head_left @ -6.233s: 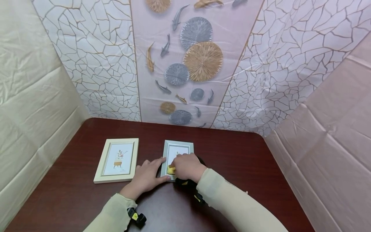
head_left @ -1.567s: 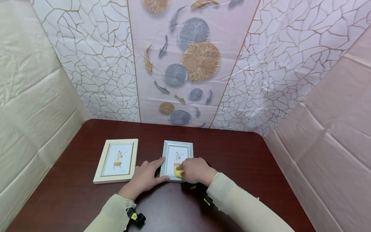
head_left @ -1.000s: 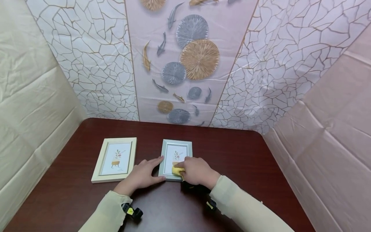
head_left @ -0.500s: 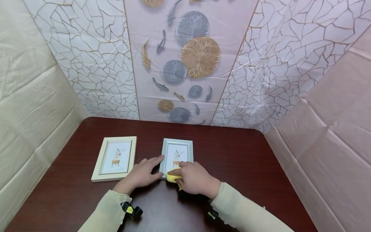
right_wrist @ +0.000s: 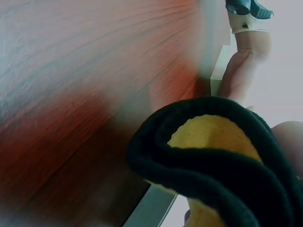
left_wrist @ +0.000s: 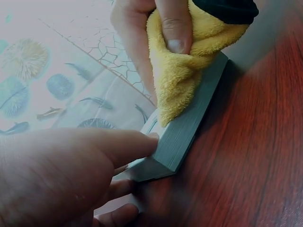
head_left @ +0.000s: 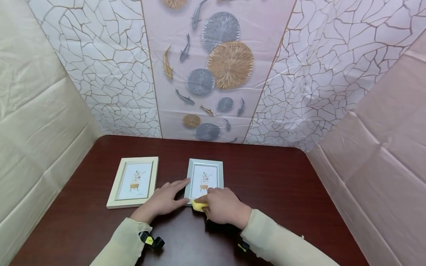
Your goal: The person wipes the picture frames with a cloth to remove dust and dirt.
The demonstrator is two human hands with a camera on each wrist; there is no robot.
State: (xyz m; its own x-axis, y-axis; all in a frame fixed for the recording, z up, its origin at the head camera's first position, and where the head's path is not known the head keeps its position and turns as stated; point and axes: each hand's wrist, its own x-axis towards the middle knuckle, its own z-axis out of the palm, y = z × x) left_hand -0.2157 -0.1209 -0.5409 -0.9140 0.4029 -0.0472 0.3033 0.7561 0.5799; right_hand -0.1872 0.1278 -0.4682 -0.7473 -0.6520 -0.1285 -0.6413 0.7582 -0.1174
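On my head feed, the grey-blue picture frame [head_left: 220, 175] lies on the table [head_left: 266, 177]. The left hand [head_left: 163, 200], fingers extended, touches its 8 o'clock side; the right hand [head_left: 224, 207] pinches 1 yellow cloth [head_left: 198, 206] against its 7 o'clock border. Toward 9 o'clock lies 1 cream frame [head_left: 128, 203], its print's lettering [head_left: 140, 194] too small for me to read.

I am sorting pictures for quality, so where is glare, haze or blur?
Head: pale sheen on the table; left wrist: whitish haze over the patterned wall, yellow cloth crisp; right wrist: table grain blurred, left hand washed out.
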